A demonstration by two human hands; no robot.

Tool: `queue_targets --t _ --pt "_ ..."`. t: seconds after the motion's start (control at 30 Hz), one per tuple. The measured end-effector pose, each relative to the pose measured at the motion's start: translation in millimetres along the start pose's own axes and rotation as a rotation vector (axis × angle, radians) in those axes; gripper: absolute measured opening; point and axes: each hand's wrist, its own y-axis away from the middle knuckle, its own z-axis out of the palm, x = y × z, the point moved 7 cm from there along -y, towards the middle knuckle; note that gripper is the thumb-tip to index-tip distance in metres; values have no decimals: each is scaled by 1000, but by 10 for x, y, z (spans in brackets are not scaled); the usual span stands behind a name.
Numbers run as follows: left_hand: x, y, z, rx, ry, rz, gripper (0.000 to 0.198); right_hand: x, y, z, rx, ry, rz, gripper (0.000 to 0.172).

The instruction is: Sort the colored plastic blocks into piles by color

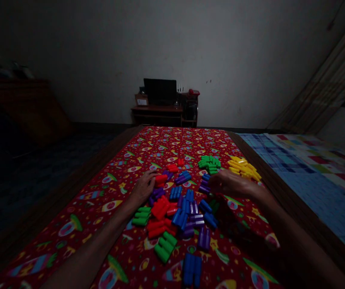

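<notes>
My left hand (144, 187) rests at the left edge of a pile of plastic toy blocks, fingers apart, its fingertips against a red block (161, 180). Purple blocks (157, 195) lie just below it. On the right, my right hand (228, 183) hovers beside a blue block (206, 177) and a purple block (204, 188); its fingers point down and are too dark and blurred to make out. Between my hands are mixed red (160, 206), blue (180, 218) and purple pieces. Green blocks (165, 247) lie at the near left of this pile.
A group of green blocks (209, 163) and a heap of yellow blocks (244, 167) lie beyond my right hand. Red patterned cloth (184, 140) covers the table. Further off stands a desk with a monitor (160, 91). A bed (305, 172) is to the right.
</notes>
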Motion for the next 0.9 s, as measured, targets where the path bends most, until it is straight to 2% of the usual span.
queue_targets --t 0.03,0.1,0.17,0.23,0.3,0.4,0.47,0.57,0.67,0.77,0.83,0.9 --pt "6 0 -3 0 2 0 35 -74 97 122 -73 9 -27 14" --pt "8 -2 -5 4 2 -3 35 -157 257 337 -119 48 -51 24" --pt "1 -4 -1 7 -1 -7 36 -152 351 474 -77 95 -56 30" --pt "-12 -6 8 9 -1 -10 37 -51 382 510 -17 123 -32 32" --pt "-25 -7 12 16 5 -11 37 131 346 418 62 145 27 32" --pt "-40 -8 17 23 9 -9 36 430 177 61 285 211 151 34" --pt "-46 -9 22 18 8 -13 35 577 -4 -154 376 257 228 36" --pt "-48 -10 25 8 10 -23 35 709 -309 -283 347 308 306 35" --pt "-35 -10 16 7 4 -18 36 766 -482 -272 309 333 344 34" --pt "-12 -5 6 -2 11 -15 35 626 -490 -230 389 301 271 36" --pt "9 -1 -3 -4 33 -20 35 325 -453 -168 451 208 111 33" --pt "23 -1 -14 3 72 -35 35 -132 -420 -40 437 92 -99 26"
